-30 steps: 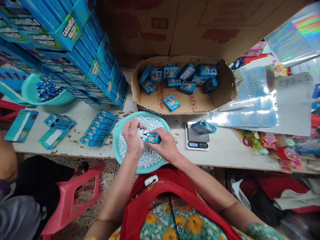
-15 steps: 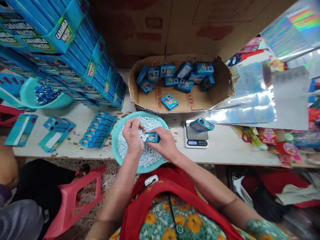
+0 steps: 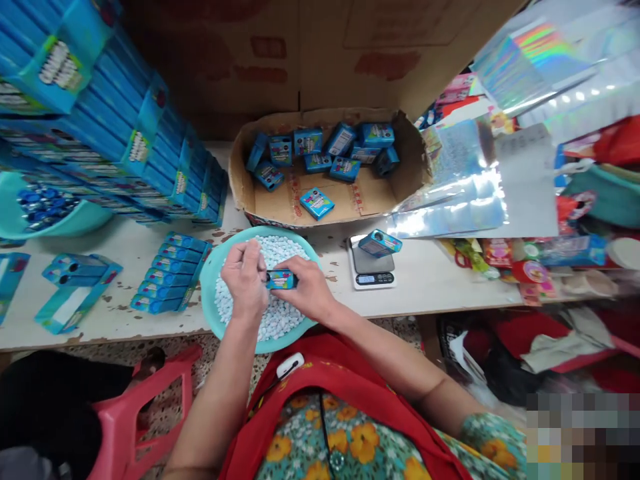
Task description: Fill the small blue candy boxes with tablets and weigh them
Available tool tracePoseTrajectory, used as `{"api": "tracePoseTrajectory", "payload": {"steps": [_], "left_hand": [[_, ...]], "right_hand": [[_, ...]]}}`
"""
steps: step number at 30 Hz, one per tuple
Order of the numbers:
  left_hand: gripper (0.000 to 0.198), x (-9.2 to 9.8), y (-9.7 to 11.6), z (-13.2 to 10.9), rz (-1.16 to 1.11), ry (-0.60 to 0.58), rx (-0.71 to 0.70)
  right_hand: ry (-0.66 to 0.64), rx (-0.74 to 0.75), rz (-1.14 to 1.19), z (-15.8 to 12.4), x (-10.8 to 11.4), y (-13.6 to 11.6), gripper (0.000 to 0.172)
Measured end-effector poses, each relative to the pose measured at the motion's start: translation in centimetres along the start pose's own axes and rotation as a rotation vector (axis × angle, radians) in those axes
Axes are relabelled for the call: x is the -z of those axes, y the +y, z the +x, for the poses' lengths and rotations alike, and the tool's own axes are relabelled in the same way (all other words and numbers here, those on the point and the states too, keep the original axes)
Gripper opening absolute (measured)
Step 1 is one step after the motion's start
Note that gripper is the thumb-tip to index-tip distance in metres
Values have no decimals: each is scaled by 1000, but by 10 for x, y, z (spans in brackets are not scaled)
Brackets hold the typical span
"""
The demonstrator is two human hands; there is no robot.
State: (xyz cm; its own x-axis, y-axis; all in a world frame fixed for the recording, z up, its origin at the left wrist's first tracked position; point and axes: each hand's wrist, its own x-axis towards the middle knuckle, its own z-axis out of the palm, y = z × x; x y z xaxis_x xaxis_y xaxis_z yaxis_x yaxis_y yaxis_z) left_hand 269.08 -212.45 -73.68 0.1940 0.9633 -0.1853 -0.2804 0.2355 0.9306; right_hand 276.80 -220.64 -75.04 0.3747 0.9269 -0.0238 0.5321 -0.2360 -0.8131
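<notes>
Over a turquoise basin (image 3: 209,313) of small white candies (image 3: 283,249), my right hand (image 3: 311,292) grips a small blue candy box (image 3: 282,279) lying on its side. The box's dark open end points left. My left hand (image 3: 245,279) is closed, its fingertips pressed against that open end; whatever they may hold is hidden. To the right, a second blue box (image 3: 380,243) rests tilted on a small digital scale (image 3: 372,279), its round hole showing.
A cut-down cardboard box (image 3: 373,200) with several blue boxes stands behind the basin. Stacked display cartons (image 3: 165,150), a row of blue boxes (image 3: 169,273) and a basin of blue caps (image 3: 87,223) are leftward. Shiny sheets (image 3: 463,187) lie right. A pink stool (image 3: 120,427) stands below.
White candies showed between my left fingers before; now that hand is at the box's open end and no candies show there. The camera has turned right, so everything sits farther left.
</notes>
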Motion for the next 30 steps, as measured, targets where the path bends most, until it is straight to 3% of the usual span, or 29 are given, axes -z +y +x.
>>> {"api": "tracePoseTrajectory", "payload": {"steps": [4,6,9,11,13,16,20,23,27,30], "left_hand": [[28,3,19,10,-131,-81,114],[29,13,17,21,-208,-49,216],[30,36,-9,33,-29,46,442],[31,51,-33,33,204,-65,605],[36,62,-51,30,369,-234,675],[39,68,-60,28,612,-382,583],[25,56,-56,35,1229,-612,139],[31,41,-54,37,1461,-741,-87],[40,25,-56,33,1496,-722,-80],[39,21,-56,29,1464,-662,-33]], "right_hand": [[62,-15,181,-9,15,5,35],[106,-13,265,-19,31,9,36],[193,-48,302,-44,58,19,37],[259,-117,292,-66,74,32,36],[342,-195,266,-89,85,48,35],[454,-300,213,-120,91,79,33],[477,-353,188,-136,76,120,31],[483,-323,214,-129,57,146,33],[451,-249,197,-122,44,165,39],[439,-177,58,-120,61,169,55]]}}
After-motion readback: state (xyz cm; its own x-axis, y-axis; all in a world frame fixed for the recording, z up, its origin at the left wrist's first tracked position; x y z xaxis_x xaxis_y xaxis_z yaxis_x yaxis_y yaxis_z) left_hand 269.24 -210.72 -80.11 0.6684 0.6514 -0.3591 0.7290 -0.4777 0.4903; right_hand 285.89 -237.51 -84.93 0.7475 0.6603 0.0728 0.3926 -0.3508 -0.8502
